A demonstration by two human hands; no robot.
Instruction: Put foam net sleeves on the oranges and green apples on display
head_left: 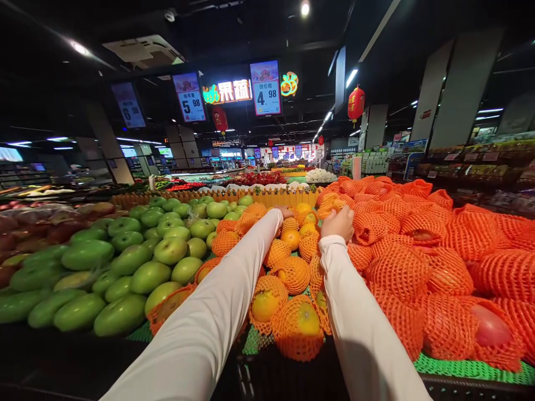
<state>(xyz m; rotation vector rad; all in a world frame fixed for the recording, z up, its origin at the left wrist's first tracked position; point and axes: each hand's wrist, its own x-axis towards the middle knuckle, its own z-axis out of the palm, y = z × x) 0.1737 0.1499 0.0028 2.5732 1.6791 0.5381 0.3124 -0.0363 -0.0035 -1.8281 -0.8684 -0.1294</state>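
Observation:
My right hand (337, 224) reaches to the back of the orange pile, its fingers curled against a net-wrapped orange (330, 204). My left hand (286, 212) is also over the back of the pile, near an orange in a foam net (290, 224). The sleeve covers much of that hand, and its fingers are hidden. Between my forearms lie several oranges in orange foam nets, and one orange (291, 239) shows its bare skin. Close to me, another netted orange (308, 319) rests at the front of the display.
Green mangoes (151, 277) are heaped on the left, with reddish fruit (39, 225) beyond them. To the right rises a pile of fruit in red-orange foam nets (397, 267). A low yellow fence (288, 197) edges the back. Price signs (266, 89) hang overhead.

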